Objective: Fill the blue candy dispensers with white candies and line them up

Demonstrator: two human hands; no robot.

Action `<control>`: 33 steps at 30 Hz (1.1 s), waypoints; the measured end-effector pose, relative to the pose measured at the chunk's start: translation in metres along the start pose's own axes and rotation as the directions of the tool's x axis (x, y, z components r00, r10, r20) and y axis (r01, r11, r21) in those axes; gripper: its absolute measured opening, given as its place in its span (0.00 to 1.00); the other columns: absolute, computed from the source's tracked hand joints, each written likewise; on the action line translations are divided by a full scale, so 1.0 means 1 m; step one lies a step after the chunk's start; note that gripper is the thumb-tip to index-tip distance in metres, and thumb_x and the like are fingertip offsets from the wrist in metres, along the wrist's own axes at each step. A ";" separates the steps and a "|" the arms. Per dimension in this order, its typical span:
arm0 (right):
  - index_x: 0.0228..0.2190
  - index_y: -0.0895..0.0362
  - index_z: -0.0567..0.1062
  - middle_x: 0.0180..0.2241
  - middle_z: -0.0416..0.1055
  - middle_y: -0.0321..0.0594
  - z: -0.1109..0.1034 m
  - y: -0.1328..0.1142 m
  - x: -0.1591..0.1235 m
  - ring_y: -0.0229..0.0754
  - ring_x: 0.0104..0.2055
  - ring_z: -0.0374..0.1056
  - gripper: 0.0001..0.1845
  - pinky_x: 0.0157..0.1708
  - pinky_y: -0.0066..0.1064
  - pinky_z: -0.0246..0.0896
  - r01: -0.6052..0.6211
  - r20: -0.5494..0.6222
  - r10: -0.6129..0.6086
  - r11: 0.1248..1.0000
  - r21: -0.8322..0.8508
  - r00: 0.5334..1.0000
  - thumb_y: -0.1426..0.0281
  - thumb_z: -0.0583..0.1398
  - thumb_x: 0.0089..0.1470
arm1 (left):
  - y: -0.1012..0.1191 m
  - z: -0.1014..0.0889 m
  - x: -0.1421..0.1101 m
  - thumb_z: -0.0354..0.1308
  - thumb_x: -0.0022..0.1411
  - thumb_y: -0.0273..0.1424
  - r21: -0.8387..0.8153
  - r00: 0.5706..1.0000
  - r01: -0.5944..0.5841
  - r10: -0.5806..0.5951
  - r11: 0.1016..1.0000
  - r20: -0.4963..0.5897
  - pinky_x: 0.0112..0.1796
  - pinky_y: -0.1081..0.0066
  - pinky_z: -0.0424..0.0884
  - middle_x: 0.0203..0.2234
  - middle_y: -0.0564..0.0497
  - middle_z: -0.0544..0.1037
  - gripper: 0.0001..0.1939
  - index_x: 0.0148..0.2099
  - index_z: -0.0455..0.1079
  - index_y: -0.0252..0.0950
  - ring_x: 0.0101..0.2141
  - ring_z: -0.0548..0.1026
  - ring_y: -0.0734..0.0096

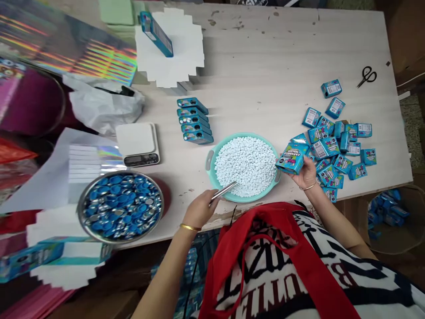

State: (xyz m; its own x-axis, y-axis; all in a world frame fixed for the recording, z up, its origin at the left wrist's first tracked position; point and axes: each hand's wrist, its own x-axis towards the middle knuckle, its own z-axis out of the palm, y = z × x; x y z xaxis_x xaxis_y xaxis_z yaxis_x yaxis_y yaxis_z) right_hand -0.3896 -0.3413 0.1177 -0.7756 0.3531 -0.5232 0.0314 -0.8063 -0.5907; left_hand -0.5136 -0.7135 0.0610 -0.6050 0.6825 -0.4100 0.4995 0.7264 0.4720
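My left hand [201, 207] is closed round the handle of a metal scoop [225, 192]. The scoop's far end is sunk in small white candies [247, 161] that fill a turquoise basin [217, 179]. At the basin's right rim, my right hand [306, 173] grips a blue candy box [292, 158], its printed face turned up. Beside that hand lies a loose heap of similar blue boxes [327, 148]. Left of the basin, several blue boxes [195, 119] stand in a row; dark round openings show on their ends, and white candies show in one.
A white digital scale [137, 144] sits left of the row. Nearer me, a metal pot [81, 217] holds many blue-and-silver pieces. One blue box [156, 34] rests on stacked white card [186, 48] at the back. Black scissors [367, 76] lie far right. A carton [411, 237] of blue boxes stands below.
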 end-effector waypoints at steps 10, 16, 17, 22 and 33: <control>0.43 0.48 0.75 0.42 0.80 0.35 -0.009 0.022 -0.021 0.50 0.55 0.72 0.28 0.52 0.45 0.73 0.032 -0.122 -0.031 0.999 0.004 0.992 0.46 0.68 0.45 | 0.078 0.086 0.065 0.49 0.68 0.30 -0.037 0.962 0.245 -0.247 0.969 -0.118 0.48 0.61 0.70 0.44 0.38 0.77 0.13 0.50 0.70 0.33 0.47 0.75 0.56; 0.54 0.46 0.69 0.48 0.78 0.35 -0.025 0.028 -0.042 0.48 0.54 0.74 0.33 0.55 0.46 0.70 -0.121 -0.018 0.120 0.971 -0.206 0.993 0.61 0.68 0.45 | 0.066 0.104 0.083 0.50 0.68 0.31 -0.141 0.963 0.177 -0.200 0.974 -0.178 0.53 0.60 0.70 0.50 0.38 0.76 0.15 0.54 0.68 0.33 0.51 0.74 0.57; 0.56 0.46 0.68 0.51 0.77 0.36 -0.029 0.030 -0.045 0.48 0.54 0.74 0.35 0.55 0.46 0.71 -0.150 0.039 0.166 0.955 -0.256 0.985 0.62 0.67 0.46 | 0.061 0.102 0.079 0.51 0.68 0.32 -0.155 0.967 0.154 -0.181 0.976 -0.179 0.53 0.60 0.70 0.50 0.38 0.76 0.15 0.54 0.68 0.34 0.51 0.74 0.58; 0.52 0.49 0.71 0.52 0.76 0.40 -0.046 0.043 -0.051 0.48 0.51 0.76 0.32 0.52 0.44 0.73 -0.221 0.124 0.271 0.923 -0.315 0.954 0.61 0.68 0.45 | 0.056 0.097 0.079 0.52 0.68 0.33 -0.245 0.963 0.107 -0.162 0.964 -0.215 0.53 0.59 0.70 0.47 0.39 0.77 0.14 0.52 0.69 0.35 0.50 0.74 0.56; 0.53 0.47 0.67 0.49 0.76 0.37 -0.033 0.039 -0.017 0.45 0.50 0.73 0.35 0.54 0.43 0.70 0.124 0.097 -0.083 0.804 -0.581 0.992 0.59 0.71 0.45 | 0.054 0.054 0.070 0.54 0.67 0.38 -0.308 0.971 -0.040 -0.036 0.951 -0.235 0.52 0.62 0.71 0.51 0.39 0.76 0.23 0.59 0.65 0.33 0.49 0.76 0.60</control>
State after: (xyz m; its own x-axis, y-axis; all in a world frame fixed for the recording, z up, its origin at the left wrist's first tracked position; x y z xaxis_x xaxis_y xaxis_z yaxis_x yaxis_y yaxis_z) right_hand -0.3545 -0.3628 0.0830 -0.8331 0.3708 -0.4105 0.2956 -0.3289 -0.8969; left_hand -0.4953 -0.6222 0.0156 -0.7511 0.6182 -0.2317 0.3082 0.6387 0.7050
